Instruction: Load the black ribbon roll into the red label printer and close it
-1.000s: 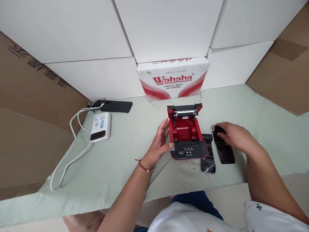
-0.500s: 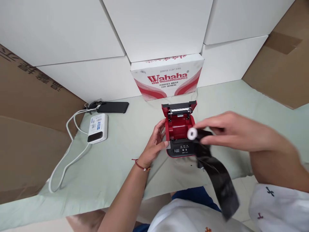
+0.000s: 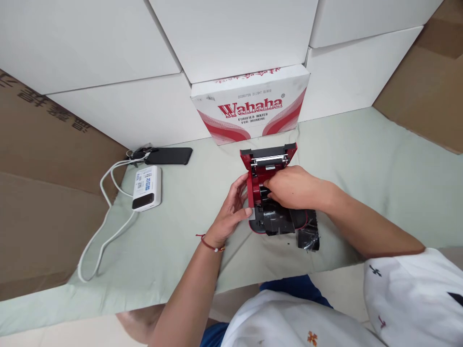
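Observation:
A small red and black printer (image 3: 268, 152), probably for labels, stands on the cloth with its lid swung up at the back. My left hand (image 3: 231, 212) grips the printer's left side, thumb at the front corner and fingers along the red wall. Over the red compartment, my right hand (image 3: 297, 187) reaches in with bent fingers closed on a roll of black film (image 3: 265, 192). Most of the roll is hidden by that hand. The film's loose end (image 3: 278, 220) lies forward across the printer's front panel, covering its buttons.
A crumpled black plastic piece (image 3: 308, 238) lies at the printer's front right. On the left are a white power bank (image 3: 147, 185), a white cable (image 3: 103, 193) and a black phone (image 3: 169, 155). A Wahaha carton (image 3: 249, 108) stands behind, against white boxes (image 3: 231, 38).
My right hand has moved left, carrying the film roll from beside the printer into its compartment. The hanging strip now rests over the front panel. My left hand stays on the printer.

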Demonstrator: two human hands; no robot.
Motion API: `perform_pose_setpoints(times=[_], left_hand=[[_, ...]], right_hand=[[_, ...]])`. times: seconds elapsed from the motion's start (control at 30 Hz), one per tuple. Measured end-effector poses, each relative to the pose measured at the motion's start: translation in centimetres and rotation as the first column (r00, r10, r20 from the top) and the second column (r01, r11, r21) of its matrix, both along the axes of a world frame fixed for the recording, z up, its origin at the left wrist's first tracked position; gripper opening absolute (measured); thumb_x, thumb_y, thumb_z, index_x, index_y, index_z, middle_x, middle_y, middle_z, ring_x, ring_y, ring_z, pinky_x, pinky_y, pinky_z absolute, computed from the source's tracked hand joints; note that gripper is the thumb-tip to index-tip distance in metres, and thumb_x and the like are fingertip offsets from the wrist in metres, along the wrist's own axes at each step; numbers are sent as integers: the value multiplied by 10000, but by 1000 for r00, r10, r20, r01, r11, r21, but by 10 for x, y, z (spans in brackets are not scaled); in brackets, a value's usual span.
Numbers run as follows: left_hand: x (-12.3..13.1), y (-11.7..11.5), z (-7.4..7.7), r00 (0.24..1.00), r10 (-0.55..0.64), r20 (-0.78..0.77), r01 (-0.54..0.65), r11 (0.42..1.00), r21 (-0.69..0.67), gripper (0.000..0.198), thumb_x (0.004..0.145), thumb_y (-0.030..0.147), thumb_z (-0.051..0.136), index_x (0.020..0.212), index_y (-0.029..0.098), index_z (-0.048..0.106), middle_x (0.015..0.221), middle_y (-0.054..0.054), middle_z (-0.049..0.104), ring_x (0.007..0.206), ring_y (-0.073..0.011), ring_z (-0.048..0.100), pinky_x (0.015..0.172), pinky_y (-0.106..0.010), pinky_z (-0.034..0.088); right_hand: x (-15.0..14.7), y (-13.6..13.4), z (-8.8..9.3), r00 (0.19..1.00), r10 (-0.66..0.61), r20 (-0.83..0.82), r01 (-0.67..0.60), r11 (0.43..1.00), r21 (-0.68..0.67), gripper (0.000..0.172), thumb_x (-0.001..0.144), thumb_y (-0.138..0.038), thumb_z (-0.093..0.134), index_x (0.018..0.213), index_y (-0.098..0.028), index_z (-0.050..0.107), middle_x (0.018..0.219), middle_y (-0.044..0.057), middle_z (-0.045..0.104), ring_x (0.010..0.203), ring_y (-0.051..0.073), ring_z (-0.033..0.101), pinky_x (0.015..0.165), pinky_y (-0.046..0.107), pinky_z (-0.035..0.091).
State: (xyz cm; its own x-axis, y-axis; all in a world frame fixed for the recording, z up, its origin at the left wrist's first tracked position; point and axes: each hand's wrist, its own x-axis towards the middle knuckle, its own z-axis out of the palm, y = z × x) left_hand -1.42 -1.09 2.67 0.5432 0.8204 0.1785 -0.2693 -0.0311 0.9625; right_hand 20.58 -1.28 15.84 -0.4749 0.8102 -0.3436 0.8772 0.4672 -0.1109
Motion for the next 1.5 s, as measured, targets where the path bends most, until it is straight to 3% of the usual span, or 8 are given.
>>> perform_pose_setpoints(times=[0.23,0.43,0.63,0.73,0.9,1.07,1.33,1.5], left_hand=[[-1,-17,9,959,247,-140,-196,932,303,662,964,550,705,1576,400,500,1728,-65,379,1651,-375,284,1334,-619,287],[6,-46,11,861,500,-97,-140,415,899,656,914,544,720,1530,361,586,1458,-84,647,1487,-382,492,1311,-626,272],[10,-56,9,809,586,-46,-9,90,996,488,855,282,666,1335,346,727,1130,-43,814,1044,-287,679,1008,-479,527],[10,-55,13,799,601,-5,-18,32,999,434,828,234,643,1234,299,780,1067,-58,819,1004,-278,651,954,-453,534],[10,-58,9,758,652,30,-47,8,999,473,783,220,662,1200,393,802,1035,-40,806,1071,-300,606,983,-477,511],[7,-60,0,734,676,64,-118,35,992,430,819,302,671,1218,402,797,1104,-78,757,1252,-323,549,1129,-513,437],[11,-37,8,792,611,-17,-494,657,569,496,1088,562,423,1488,335,609,1216,-74,789,1290,-311,694,1269,-615,339],[4,-28,10,845,533,-36,-458,758,465,381,1001,470,652,1335,302,725,1105,-65,792,1211,-311,702,1219,-586,419]], right_hand=[[20,-5,13,976,157,-151,-178,975,-135,256,950,-134,508,937,-176,760,834,61,762,675,163,608,614,294,332],[17,-13,15,967,221,-128,-228,973,-44,227,898,-93,545,916,-156,763,842,84,767,643,157,584,598,291,302],[21,-23,35,937,20,-349,137,897,420,447,1088,-232,369,1426,-192,659,1318,108,735,1226,299,633,957,407,491],[26,-18,30,932,16,-361,179,847,501,521,1088,-278,410,1587,-160,500,1523,138,616,1455,350,480,1098,492,453],[30,-27,31,984,12,-179,64,909,411,412,1080,-303,448,1405,-109,612,1171,161,751,1053,302,683,869,407,510],[25,-49,37,989,146,23,-147,970,196,116,933,-142,582,964,-159,692,708,51,668,544,169,518,539,312,268],[21,-43,36,951,296,89,-306,941,141,156,894,-91,560,843,-159,690,594,38,629,495,155,453,559,325,241],[16,-42,37,947,314,75,-322,932,166,190,902,-106,556,770,-164,679,573,56,620,552,172,508,598,329,273]])
